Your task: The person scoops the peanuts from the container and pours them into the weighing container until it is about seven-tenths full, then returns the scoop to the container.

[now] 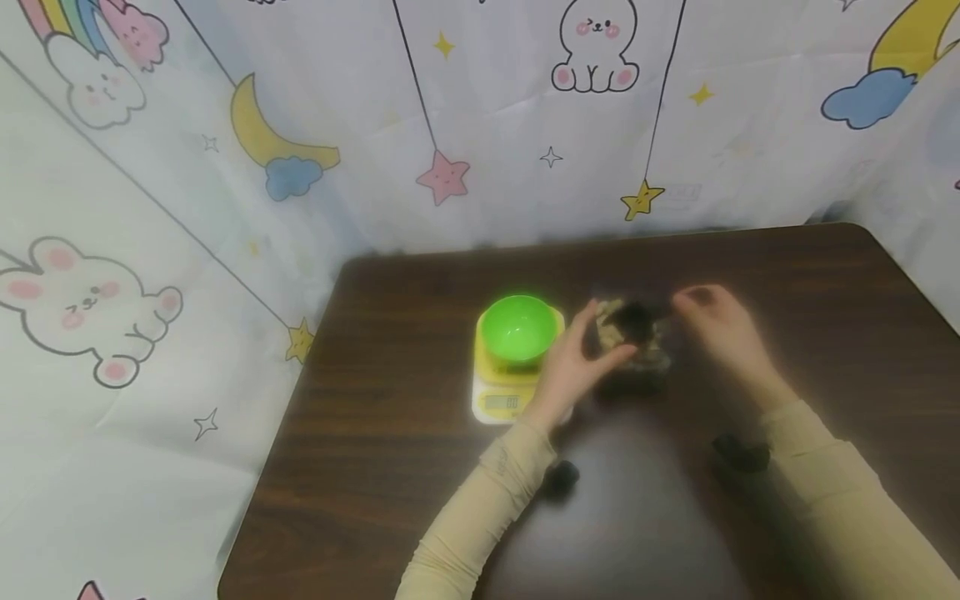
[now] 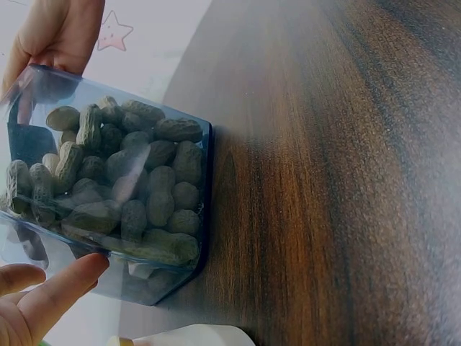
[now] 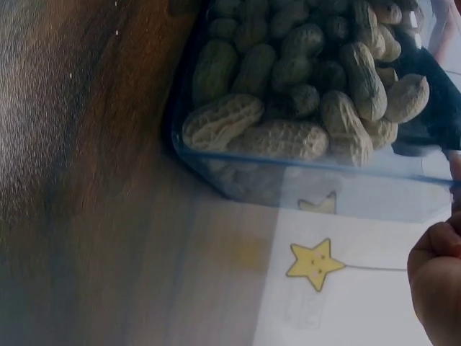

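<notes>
A clear plastic box of unshelled peanuts (image 2: 133, 187) stands on the table, right of the scale. My left hand (image 1: 577, 362) grips its left side, thumb toward me and fingers at the far side. In the left wrist view, its fingertip (image 2: 90, 267) touches the plastic. On the box's other side, my right hand (image 1: 716, 329) has thumb and fingers drawn together near the rim. It seems to pinch a dark scoop-like piece (image 3: 432, 108) that sits among the peanuts (image 3: 288, 140); the fingertips are partly cut off in the right wrist view.
A bright green bowl (image 1: 519, 331) rests on a yellow and white kitchen scale (image 1: 495, 406), close to my left hand. Small dark objects (image 1: 561, 481) show beside both forearms. The brown wooden table (image 1: 390, 375) meets a printed curtain (image 1: 495, 100) at the back.
</notes>
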{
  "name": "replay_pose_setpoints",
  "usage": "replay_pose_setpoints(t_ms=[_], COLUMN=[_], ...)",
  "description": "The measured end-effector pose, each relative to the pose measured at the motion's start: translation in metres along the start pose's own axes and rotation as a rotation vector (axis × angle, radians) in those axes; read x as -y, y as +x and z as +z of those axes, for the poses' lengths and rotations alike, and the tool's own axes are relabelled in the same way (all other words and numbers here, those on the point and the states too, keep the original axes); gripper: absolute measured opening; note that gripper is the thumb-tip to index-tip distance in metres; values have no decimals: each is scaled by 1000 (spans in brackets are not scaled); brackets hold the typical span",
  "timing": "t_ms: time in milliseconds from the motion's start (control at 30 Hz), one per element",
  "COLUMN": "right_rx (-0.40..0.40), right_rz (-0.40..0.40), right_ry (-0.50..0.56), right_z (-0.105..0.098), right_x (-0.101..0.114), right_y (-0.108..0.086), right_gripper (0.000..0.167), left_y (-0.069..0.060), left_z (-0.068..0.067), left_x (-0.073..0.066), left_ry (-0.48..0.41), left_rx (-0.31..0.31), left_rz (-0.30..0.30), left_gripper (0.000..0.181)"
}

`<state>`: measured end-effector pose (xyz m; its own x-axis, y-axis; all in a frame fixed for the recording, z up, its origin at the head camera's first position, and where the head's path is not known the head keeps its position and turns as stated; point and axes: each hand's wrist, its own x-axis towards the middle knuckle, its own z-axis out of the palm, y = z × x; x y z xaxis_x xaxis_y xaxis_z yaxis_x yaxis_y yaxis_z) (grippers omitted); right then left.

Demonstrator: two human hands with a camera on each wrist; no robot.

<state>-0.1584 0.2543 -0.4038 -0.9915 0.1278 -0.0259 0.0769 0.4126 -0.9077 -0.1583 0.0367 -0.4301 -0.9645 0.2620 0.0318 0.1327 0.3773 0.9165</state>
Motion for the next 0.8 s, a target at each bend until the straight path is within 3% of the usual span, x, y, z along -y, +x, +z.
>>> replay_pose_setpoints(t_ms=[133,233,433,567,667,800], right_rx=[-14,-37,-74,-82,-75,-63], right_rz=[38,22,4,17,17,-68], right_ry=[42,-9,-36,54,93,44], right_z=[1,0,-1,-2,-2,1], right_x=[1,2,-1,-2,-1,0], right_y=[-1,-1,-1,-2,-4,-6], right_gripper=[55,56,34,19,17,13], left_y=[0,-1,0,0,0,0], left_z=[0,0,0,-1,-1,-1], left_x=[0,0,1,0,0,0], left_ry=[2,0,-1,10,13,15], left_rx=[5,3,-6,-10,-9,-5], left_rz=[7,10,10,15,16,6], left_gripper=[86,85,86,86,85,84])
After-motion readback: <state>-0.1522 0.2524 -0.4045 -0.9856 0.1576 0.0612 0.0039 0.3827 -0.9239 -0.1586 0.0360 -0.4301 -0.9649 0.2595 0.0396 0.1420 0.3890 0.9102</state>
